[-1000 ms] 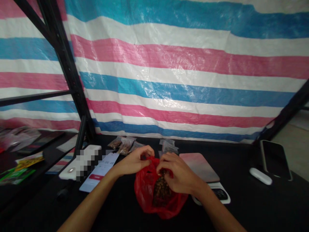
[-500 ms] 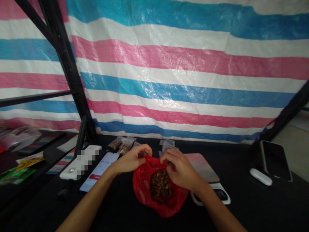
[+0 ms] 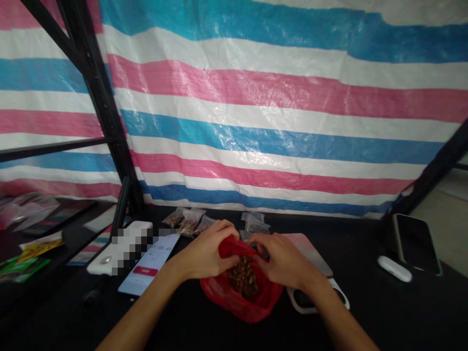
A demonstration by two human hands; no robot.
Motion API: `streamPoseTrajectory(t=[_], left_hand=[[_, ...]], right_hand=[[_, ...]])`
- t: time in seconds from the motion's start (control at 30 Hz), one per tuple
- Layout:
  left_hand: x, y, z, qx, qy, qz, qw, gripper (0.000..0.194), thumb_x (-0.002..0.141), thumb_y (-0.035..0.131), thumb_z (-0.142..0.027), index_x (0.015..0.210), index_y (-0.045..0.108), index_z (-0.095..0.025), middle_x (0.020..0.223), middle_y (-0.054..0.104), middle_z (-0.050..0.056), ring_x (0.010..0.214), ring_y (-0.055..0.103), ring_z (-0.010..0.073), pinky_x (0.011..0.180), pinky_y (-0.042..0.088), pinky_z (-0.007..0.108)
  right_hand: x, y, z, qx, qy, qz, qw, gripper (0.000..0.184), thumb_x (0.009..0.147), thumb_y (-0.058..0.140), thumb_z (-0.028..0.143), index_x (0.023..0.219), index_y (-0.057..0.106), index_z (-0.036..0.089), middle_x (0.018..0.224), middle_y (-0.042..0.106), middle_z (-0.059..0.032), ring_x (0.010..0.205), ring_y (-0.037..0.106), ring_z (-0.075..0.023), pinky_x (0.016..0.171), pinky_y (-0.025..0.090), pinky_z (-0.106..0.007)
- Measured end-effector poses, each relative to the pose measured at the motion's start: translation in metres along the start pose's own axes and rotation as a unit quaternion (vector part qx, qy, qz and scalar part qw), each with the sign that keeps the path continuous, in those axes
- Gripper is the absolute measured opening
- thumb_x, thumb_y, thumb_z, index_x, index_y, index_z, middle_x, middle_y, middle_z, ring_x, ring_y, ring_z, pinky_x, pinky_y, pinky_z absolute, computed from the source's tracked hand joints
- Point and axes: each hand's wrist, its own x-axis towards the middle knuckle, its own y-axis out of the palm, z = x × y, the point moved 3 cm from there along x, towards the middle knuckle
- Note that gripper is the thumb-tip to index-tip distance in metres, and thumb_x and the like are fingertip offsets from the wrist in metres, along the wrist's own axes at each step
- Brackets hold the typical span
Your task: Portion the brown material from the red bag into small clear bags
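Observation:
A red plastic bag (image 3: 239, 302) rests on the black table in front of me, its mouth spread wide. Inside lies a heap of small brown, seed-like pieces (image 3: 244, 279). My left hand (image 3: 210, 251) grips the bag's rim at the far left side, thumb inside the mouth and fingers outside. On the right, my right hand (image 3: 280, 258) pinches the rim too, with its fingertips partly hidden by the hand. Just behind the hands stand small clear bags (image 3: 188, 222) with brown contents, and flat clear bags (image 3: 255, 223).
Right of the bag is a white scale (image 3: 305, 304) with a pinkish flat pad (image 3: 309, 251) behind it. A phone (image 3: 417, 243) and white earbud case (image 3: 395, 269) lie further right. Left are a lit phone (image 3: 149, 265), a white device (image 3: 98, 263) and colourful packets (image 3: 27, 268).
My left hand has shifted right and down, its thumb now over the bag's mouth. My right hand has moved slightly right and lower. The far rim is pulled up.

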Motion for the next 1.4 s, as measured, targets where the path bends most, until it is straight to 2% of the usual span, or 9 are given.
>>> streamPoseTrajectory(t=[0.1,0.4,0.6,0.7,0.77,0.87,0.97,1.1,1.4], left_hand=[[-0.007,0.006,0.005,-0.014,-0.036,0.086,0.996,0.067,0.06,0.087,-0.03,0.122,0.061,-0.028,0.133,0.045,0.008,0.135,0.037,0.0349,0.116,0.032,0.048],[-0.011,-0.001,0.021,-0.141,-0.064,0.199,0.968,0.078,0.064,0.074,-0.011,0.138,0.052,-0.025,0.129,0.054,0.006,0.118,0.056,0.026,0.109,0.042,0.04],[-0.011,0.001,0.016,-0.254,-0.082,0.258,0.928,0.059,0.073,0.066,-0.009,0.13,0.055,-0.022,0.12,0.068,0.004,0.107,0.065,0.0216,0.09,0.052,0.031],[-0.004,-0.003,0.019,-0.178,-0.098,0.183,0.962,0.037,0.083,0.068,-0.028,0.119,0.064,-0.021,0.113,0.071,0.004,0.1,0.065,0.0208,0.088,0.052,0.031],[0.002,-0.009,0.025,-0.072,-0.1,0.036,0.992,0.025,0.092,0.059,-0.036,0.108,0.068,-0.02,0.109,0.071,0.007,0.1,0.064,0.0222,0.094,0.049,0.035],[0.004,-0.011,0.04,0.142,-0.137,-0.144,0.97,0.032,0.096,0.053,-0.042,0.112,0.067,-0.017,0.117,0.068,0.013,0.115,0.057,0.0308,0.104,0.042,0.046],[0.0,-0.002,0.059,0.29,-0.198,-0.108,0.93,0.046,0.091,0.062,-0.04,0.127,0.062,-0.012,0.123,0.065,0.02,0.122,0.051,0.04,0.102,0.042,0.054],[-0.001,0.005,0.065,0.306,-0.179,-0.047,0.934,0.038,0.089,0.06,-0.02,0.127,0.063,-0.015,0.12,0.069,0.016,0.118,0.056,0.0381,0.099,0.046,0.052],[0.006,-0.008,0.022,0.115,0.062,-0.202,0.971,0.027,0.094,0.059,-0.016,0.12,0.062,-0.023,0.123,0.071,0.007,0.116,0.064,0.0235,0.103,0.049,0.042]], right_hand=[[-0.001,-0.003,-0.001,-0.001,-0.001,0.007,1.0,0.038,0.066,0.053,-0.002,0.087,0.067,0.026,0.066,0.063,0.0047,0.059,0.055,-0.0153,0.062,0.03,-0.027],[0.003,-0.014,0.001,0.194,0.019,-0.112,0.974,0.027,0.077,0.052,0.011,0.098,0.062,0.025,0.07,0.057,0.005,0.061,0.054,-0.0141,0.06,0.042,-0.024],[0.005,-0.006,-0.001,0.332,0.041,-0.071,0.94,0.025,0.078,0.052,0.011,0.098,0.061,0.023,0.072,0.052,0.0066,0.05,0.042,-0.0076,0.046,0.032,-0.019],[0.006,-0.002,-0.001,0.253,0.026,-0.035,0.966,0.029,0.076,0.049,0.004,0.091,0.066,0.022,0.073,0.061,0.0045,0.06,0.053,-0.0108,0.054,0.04,-0.02],[0.006,-0.001,0.002,0.227,0.006,-0.02,0.974,0.031,0.076,0.048,0.001,0.088,0.069,0.022,0.079,0.068,0.0025,0.069,0.06,-0.013,0.061,0.044,-0.022],[0.005,0.0,0.008,0.213,-0.015,-0.023,0.977,0.027,0.084,0.05,0.005,0.091,0.07,0.023,0.083,0.071,0.0019,0.07,0.061,-0.0134,0.061,0.044,-0.023],[0.006,0.001,0.013,0.173,-0.025,-0.074,0.982,0.019,0.091,0.052,0.013,0.089,0.068,0.023,0.081,0.069,0.001,0.07,0.061,-0.014,0.062,0.044,-0.024],[0.007,0.008,0.016,0.108,-0.053,-0.142,0.983,0.015,0.095,0.053,0.016,0.091,0.066,0.023,0.084,0.068,-0.0021,0.079,0.064,-0.0179,0.071,0.047,-0.029],[0.01,0.016,0.003,0.062,0.021,-0.259,0.964,0.027,0.098,0.051,0.025,0.123,0.058,0.019,0.097,0.069,-0.0085,0.092,0.066,-0.0248,0.083,0.05,-0.037]])
